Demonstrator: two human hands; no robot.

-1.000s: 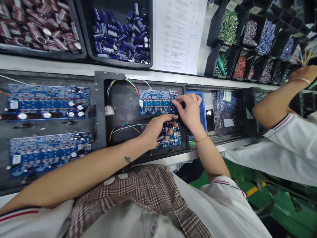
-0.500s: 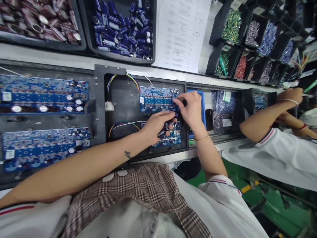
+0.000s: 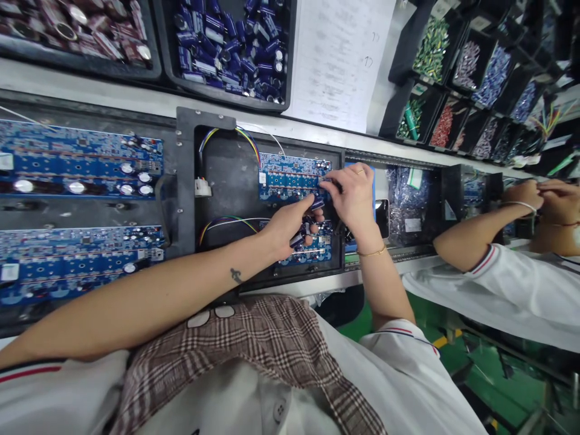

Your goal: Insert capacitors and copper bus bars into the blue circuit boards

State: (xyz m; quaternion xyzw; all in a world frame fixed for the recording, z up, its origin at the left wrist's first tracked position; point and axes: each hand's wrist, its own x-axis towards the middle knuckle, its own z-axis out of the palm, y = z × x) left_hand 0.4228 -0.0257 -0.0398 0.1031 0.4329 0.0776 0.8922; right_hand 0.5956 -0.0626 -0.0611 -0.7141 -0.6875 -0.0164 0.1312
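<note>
My left hand (image 3: pixel 290 226) is closed around several dark blue cylindrical capacitors (image 3: pixel 297 241). One capacitor (image 3: pixel 316 203) sticks out between its thumb and forefinger. Thumb and forefinger of my right hand (image 3: pixel 351 192) are pinched together at the right end of the upper blue circuit board (image 3: pixel 290 180); whatever they hold is hidden. A lower circuit board (image 3: pixel 312 258) lies partly under my left hand. Both boards rest in a black tray frame (image 3: pixel 226 175), with coloured wires (image 3: pixel 249 140) running from the upper one.
Bins of blue capacitors (image 3: pixel 235 51) and brown capacitors (image 3: pixel 90 36) stand behind the frame, beside a printed sheet (image 3: pixel 338 66). More circuit boards (image 3: pixel 81 160) lie at left. Small-parts bins (image 3: pixel 430 54) fill the back right. A co-worker's arm (image 3: pixel 471 220) reaches in at right; a phone (image 3: pixel 382 217) lies nearer.
The capacitor at my left thumb now shows more fully and lies tilted. My right hand stays at the board's right end. The view has shifted slightly, and the co-worker's hands have moved.
</note>
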